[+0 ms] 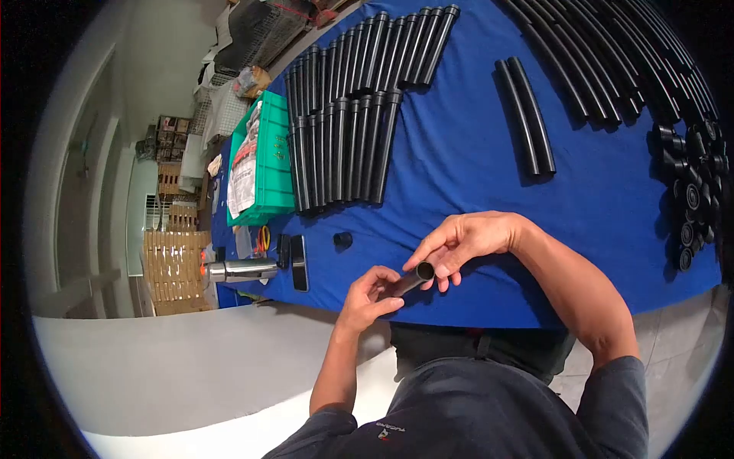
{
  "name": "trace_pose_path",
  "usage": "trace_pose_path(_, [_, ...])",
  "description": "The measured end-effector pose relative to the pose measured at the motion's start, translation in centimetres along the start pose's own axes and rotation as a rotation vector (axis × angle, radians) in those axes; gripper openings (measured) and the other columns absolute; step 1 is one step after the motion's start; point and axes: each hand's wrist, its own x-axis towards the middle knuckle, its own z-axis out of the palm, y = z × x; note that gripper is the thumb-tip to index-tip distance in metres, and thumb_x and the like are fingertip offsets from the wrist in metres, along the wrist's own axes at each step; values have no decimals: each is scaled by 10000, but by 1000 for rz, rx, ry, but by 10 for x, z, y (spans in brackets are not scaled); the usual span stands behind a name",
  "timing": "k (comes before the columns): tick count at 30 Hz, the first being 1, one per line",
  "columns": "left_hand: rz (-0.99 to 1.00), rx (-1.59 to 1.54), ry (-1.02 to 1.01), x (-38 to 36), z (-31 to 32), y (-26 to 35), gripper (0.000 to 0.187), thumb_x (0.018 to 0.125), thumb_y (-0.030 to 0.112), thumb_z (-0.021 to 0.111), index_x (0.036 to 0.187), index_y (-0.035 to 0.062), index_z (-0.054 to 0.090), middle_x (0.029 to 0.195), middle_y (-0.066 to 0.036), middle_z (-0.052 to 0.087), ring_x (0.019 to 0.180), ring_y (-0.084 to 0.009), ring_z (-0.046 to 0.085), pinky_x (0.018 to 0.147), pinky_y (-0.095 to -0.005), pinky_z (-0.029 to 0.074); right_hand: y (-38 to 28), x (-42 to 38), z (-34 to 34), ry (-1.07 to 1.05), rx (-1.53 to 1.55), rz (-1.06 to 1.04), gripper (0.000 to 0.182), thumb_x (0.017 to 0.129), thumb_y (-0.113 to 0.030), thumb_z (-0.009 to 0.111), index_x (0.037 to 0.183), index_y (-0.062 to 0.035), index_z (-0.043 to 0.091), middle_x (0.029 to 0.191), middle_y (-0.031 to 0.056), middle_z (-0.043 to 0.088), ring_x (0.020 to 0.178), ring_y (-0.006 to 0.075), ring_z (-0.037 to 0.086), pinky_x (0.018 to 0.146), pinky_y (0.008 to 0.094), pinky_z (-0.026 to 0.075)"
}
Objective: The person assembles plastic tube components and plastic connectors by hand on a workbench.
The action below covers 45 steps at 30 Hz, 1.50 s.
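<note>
A short black tube (410, 280) is held near the table's front edge, its hollow open end turned up toward me. My left hand (368, 297) is closed around the tube's lower left part, its thumb stretched along the near side. My right hand (466, 243) grips the tube by its open end, with thumb and fingers at the rim. The tube's far end is hidden in my left hand. Left of my hands, a small black cap (342, 240) lies on the blue cloth (459, 168).
Rows of capped black tubes (344, 153) lie at the back left. Two loose tubes (526, 118) lie right of centre, with more tubes (581, 61) behind. Black caps (690, 195) are piled far right. A green crate (274, 157), phone (300, 264) and steel flask (243, 270) stand left.
</note>
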Motion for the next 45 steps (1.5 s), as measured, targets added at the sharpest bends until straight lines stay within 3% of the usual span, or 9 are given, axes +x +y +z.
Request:
trace_pose_path(16, [-53,-24,-125,4,-8,1,476,900,303,734,1164,-88,665,1071,-97,635,976,-189,644,889,-307,498,2,3,-4,72,-11,-22,408,953,-248,724,1296,-34,671,1087,101,744,880,171,726,755,291,586])
trace_pose_path(22, [105,-537,-135,1,4,-13,527,864,385,800,1206,12,650,1065,-122,648,953,-252,643,801,-392,497,0,3,-2,98,-18,-17,532,940,-243,740,1404,-30,589,1091,105,732,923,176,708,770,303,583])
trace_pose_path(26, [366,-973,178,7,41,5,307,953,261,717,1243,174,663,1297,-86,658,1242,-271,592,1027,-488,488,10,10,0,79,-142,32,719,899,-251,787,1507,-36,468,1067,84,710,930,160,682,771,293,577])
trace_pose_path(27, [337,-1032,135,6,40,4,286,974,185,681,1259,183,659,1418,-45,610,1342,-260,535,1137,-510,425,9,11,1,67,-162,16,749,891,-248,795,1520,-37,447,1062,78,704,927,155,676,771,290,576])
trace_pose_path(30, [278,-953,133,9,40,-15,306,989,131,648,1289,191,649,1432,-69,605,1352,-270,527,1135,-500,439,4,10,5,152,-89,-8,686,897,-187,781,1499,-44,485,1034,67,704,898,140,667,767,290,580])
trace_pose_path(35, [-19,-1254,94,11,46,-39,403,1042,306,594,1379,87,574,1312,-127,662,1159,-271,668,951,-393,585,-2,10,5,167,-123,19,572,911,-132,764,1436,-36,561,1002,52,723,838,128,678,757,286,590])
trace_pose_path(41, [-272,-896,-11,4,40,-21,334,1020,321,640,1154,17,678,1056,-159,735,874,-262,733,703,-355,605,-1,10,3,179,-104,6,517,915,-87,747,1404,-25,590,1000,88,741,831,147,707,762,283,595])
trace_pose_path(44, [57,119,462,-13,56,-10,213,967,212,731,1000,4,703,945,-129,717,747,-222,696,643,-324,557,1,10,2,151,-136,12,520,932,-85,721,1426,-31,569,1037,115,742,860,159,715,782,289,594])
trace_pose_path(45, [365,505,562,-9,58,7,149,873,93,801,900,-6,693,903,-118,694,763,-215,670,682,-335,539,2,9,3,141,-146,15,520,941,-86,708,1437,-34,560,1056,124,741,873,163,717,791,291,593])
